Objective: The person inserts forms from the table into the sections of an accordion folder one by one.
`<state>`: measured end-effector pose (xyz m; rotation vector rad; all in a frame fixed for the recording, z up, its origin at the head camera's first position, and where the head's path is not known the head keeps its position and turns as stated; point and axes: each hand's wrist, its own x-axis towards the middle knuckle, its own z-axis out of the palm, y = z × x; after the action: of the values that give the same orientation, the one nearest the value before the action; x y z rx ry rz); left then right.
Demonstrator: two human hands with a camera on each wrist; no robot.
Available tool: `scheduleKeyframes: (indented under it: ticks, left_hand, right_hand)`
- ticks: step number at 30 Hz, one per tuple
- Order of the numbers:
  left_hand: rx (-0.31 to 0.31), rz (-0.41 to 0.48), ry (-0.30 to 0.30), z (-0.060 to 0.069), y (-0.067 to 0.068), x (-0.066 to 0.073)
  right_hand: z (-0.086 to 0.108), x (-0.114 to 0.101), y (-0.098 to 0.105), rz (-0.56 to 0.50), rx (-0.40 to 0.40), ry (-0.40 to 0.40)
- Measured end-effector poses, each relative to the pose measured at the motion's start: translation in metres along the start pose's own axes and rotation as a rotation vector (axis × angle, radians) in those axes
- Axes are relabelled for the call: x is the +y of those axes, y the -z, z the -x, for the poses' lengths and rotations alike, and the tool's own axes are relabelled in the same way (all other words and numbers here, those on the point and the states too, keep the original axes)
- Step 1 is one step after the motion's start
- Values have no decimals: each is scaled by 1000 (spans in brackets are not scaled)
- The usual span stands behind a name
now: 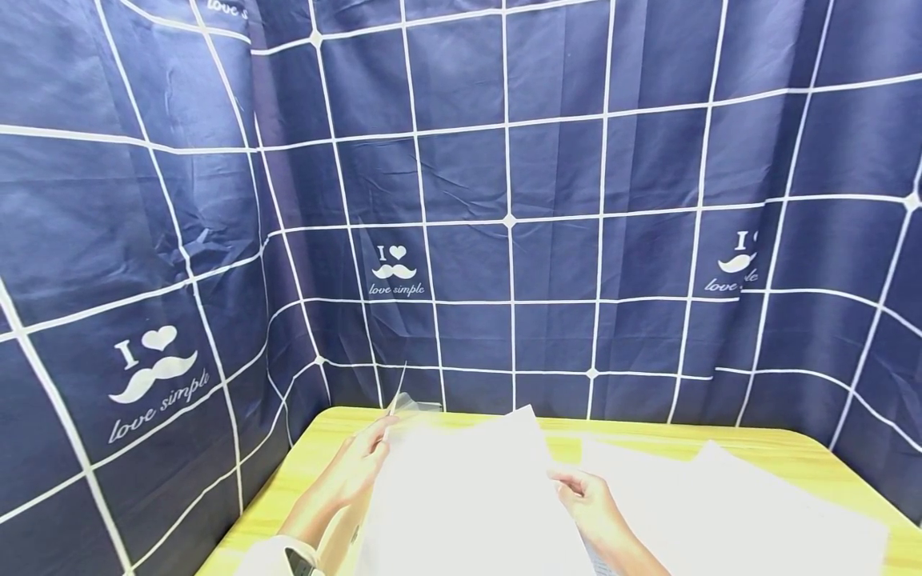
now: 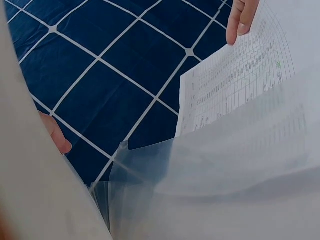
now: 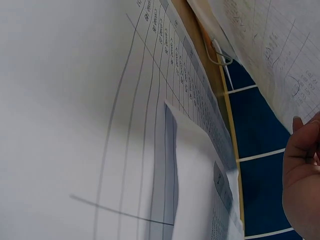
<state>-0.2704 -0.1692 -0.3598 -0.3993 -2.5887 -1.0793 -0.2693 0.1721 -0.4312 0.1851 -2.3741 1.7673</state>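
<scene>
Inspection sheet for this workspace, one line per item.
Surface: yellow wood-grain table, largely covered by paper, with glare washing out detail in the head view.
Job's things: white printed paper sheet, partly seen through a clear plastic sleeve; inside or behind it, cannot tell.
Clutter: loose white papers at the right.
Grippers: left hand holds the sleeve's edge; right hand pinches the sheet between its fingers.
Cables: none certain; thin pale loop in the right wrist view, unidentified.
Surroundings: navy fabric curtain, white grid lines, moustache prints.
</scene>
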Motion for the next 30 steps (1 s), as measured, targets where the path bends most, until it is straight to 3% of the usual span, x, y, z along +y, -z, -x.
scheduleKeyframes:
  ticks: [11, 30]
  left_hand:
    - [-1, 2, 7, 0, 1, 1]
    - [1, 2, -3, 0, -1, -2]
  right_hand:
    - [1, 1, -1, -11, -10, 8]
    - [-1, 5, 7, 91, 14, 58]
